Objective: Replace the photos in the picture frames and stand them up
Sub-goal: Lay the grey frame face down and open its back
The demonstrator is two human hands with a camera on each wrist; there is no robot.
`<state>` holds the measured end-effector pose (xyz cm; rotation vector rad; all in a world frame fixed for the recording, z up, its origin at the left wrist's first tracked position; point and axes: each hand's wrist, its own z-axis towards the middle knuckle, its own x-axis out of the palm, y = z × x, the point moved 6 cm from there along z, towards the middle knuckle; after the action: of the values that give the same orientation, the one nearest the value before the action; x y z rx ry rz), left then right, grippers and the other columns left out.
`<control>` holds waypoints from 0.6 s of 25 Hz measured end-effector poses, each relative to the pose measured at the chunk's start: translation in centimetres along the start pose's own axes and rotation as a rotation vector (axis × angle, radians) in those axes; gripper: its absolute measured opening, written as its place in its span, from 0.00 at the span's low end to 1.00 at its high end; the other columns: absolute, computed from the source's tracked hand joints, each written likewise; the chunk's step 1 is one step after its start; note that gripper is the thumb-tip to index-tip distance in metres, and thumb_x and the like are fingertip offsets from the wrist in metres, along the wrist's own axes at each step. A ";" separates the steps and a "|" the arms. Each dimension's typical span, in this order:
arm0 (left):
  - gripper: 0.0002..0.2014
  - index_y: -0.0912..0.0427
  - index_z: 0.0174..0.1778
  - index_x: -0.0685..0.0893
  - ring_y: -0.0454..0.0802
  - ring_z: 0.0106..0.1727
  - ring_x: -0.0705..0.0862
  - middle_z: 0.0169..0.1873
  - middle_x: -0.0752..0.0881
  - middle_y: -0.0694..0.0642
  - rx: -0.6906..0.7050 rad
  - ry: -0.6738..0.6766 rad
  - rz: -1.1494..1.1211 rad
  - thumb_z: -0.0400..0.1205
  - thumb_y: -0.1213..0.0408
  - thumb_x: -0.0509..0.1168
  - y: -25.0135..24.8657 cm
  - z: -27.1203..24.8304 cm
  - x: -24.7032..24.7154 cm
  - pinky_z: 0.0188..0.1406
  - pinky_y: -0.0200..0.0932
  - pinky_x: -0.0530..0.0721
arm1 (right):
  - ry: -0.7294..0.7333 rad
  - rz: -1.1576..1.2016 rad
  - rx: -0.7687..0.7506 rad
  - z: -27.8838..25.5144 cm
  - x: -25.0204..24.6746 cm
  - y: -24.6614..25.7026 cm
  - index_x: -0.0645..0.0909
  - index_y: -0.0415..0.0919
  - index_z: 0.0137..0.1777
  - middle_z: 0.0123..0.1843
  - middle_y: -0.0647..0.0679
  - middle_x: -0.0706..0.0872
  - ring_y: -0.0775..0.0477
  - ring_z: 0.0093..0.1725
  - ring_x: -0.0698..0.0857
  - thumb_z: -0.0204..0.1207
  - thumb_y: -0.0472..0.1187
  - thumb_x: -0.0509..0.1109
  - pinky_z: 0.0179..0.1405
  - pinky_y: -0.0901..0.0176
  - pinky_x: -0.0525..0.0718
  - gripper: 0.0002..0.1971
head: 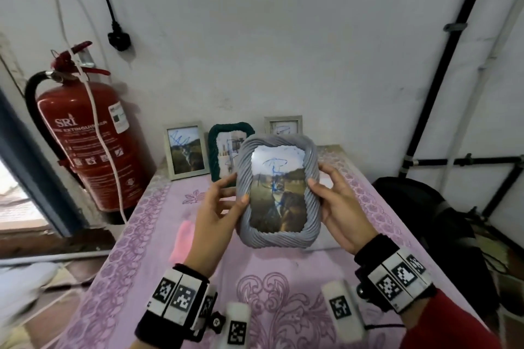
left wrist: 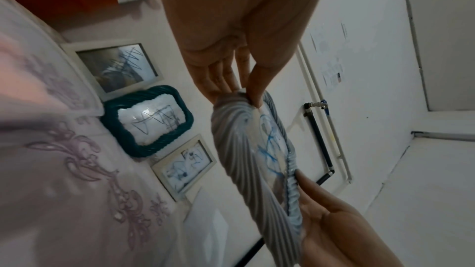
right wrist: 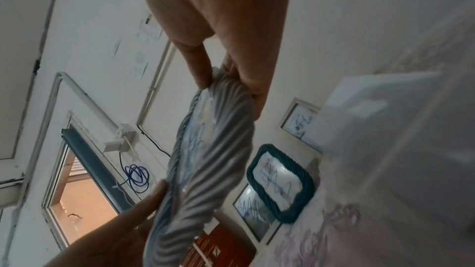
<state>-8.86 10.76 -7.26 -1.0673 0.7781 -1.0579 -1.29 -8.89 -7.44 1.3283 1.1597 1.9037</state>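
I hold a grey rope-patterned picture frame (head: 278,193) upright above the table, its photo with blue scribbles facing me. My left hand (head: 224,201) grips its left edge, thumb on the front rim. My right hand (head: 329,201) grips the right edge the same way. The left wrist view shows the grey frame (left wrist: 241,149) edge-on, as does the right wrist view (right wrist: 213,149). Three frames stand against the wall: a pale wooden frame (head: 185,150), a dark green rope frame (head: 224,147) and a small pale frame (head: 283,125).
The table wears a pink floral cloth (head: 283,292). A pink item (head: 181,241) lies by my left wrist; white sheets (head: 326,181) lie behind the grey frame. A red fire extinguisher (head: 90,144) stands at the table's left. Dark bags (head: 425,207) sit to the right.
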 end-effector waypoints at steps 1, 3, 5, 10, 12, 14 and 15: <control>0.22 0.50 0.68 0.76 0.45 0.55 0.82 0.55 0.81 0.51 0.020 -0.040 0.143 0.78 0.64 0.69 0.2 -0.5 -0.4 0.46 0.32 0.82 | -0.016 0.000 0.012 -0.3 0.1 -0.6 0.74 0.44 0.66 0.54 0.38 0.90 0.42 0.50 0.89 0.78 0.33 0.65 0.50 0.46 0.90 0.17; 0.24 0.47 0.69 0.75 0.44 0.62 0.75 0.60 0.75 0.49 0.131 -0.132 0.408 0.77 0.61 0.70 -0.2 -1.7 -1.0 0.55 0.34 0.78 | -0.042 0.002 0.033 -0.8 0.3 -1.5 0.74 0.45 0.66 0.56 0.37 0.88 0.39 0.52 0.88 0.77 0.34 0.66 0.55 0.42 0.87 0.18; 0.24 0.48 0.70 0.75 0.43 0.65 0.72 0.62 0.74 0.49 0.270 -0.137 0.513 0.77 0.61 0.70 -1.1 -2.9 -0.4 0.63 0.41 0.75 | -0.051 -0.005 0.046 -1.3 0.6 -2.0 0.75 0.47 0.65 0.54 0.37 0.87 0.39 0.51 0.86 0.75 0.37 0.68 0.55 0.42 0.86 0.18; 0.27 0.36 0.74 0.68 0.36 0.66 0.75 0.64 0.77 0.38 0.228 0.163 0.362 0.78 0.48 0.66 -1.7 -4.8 3.8 0.64 0.41 0.78 | 0.062 -0.037 0.062 -2.6 2.7 -2.5 0.73 0.49 0.67 0.58 0.40 0.89 0.40 0.55 0.89 0.76 0.44 0.67 0.53 0.48 0.88 0.19; 0.31 0.34 0.75 0.65 0.35 0.66 0.75 0.65 0.75 0.37 0.227 0.166 0.309 0.76 0.44 0.67 -1.9 -5.3 4.5 0.61 0.35 0.79 | 0.079 -0.034 0.063 -3.1 3.1 -2.7 0.74 0.49 0.67 0.61 0.37 0.86 0.36 0.58 0.86 0.81 0.45 0.62 0.60 0.41 0.83 0.16; 0.32 0.33 0.75 0.63 0.36 0.67 0.76 0.66 0.73 0.39 0.194 0.133 0.204 0.77 0.50 0.69 -1.7 -5.5 4.6 0.57 0.34 0.83 | 0.078 -0.081 0.056 -3.3 3.2 -3.1 0.75 0.50 0.67 0.61 0.37 0.86 0.34 0.58 0.85 0.84 0.46 0.56 0.63 0.37 0.79 0.15; 0.31 0.33 0.75 0.63 0.39 0.66 0.78 0.67 0.74 0.41 0.178 0.107 0.148 0.79 0.55 0.68 -1.6 -5.5 4.4 0.55 0.38 0.85 | 0.084 -0.133 0.042 -3.4 3.3 -3.4 0.76 0.51 0.67 0.60 0.39 0.87 0.36 0.59 0.85 0.84 0.45 0.56 0.62 0.40 0.80 0.14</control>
<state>-12.85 4.73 -7.55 -0.7952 0.8196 -1.0429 -5.80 -5.81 -9.35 1.1718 1.3029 1.8640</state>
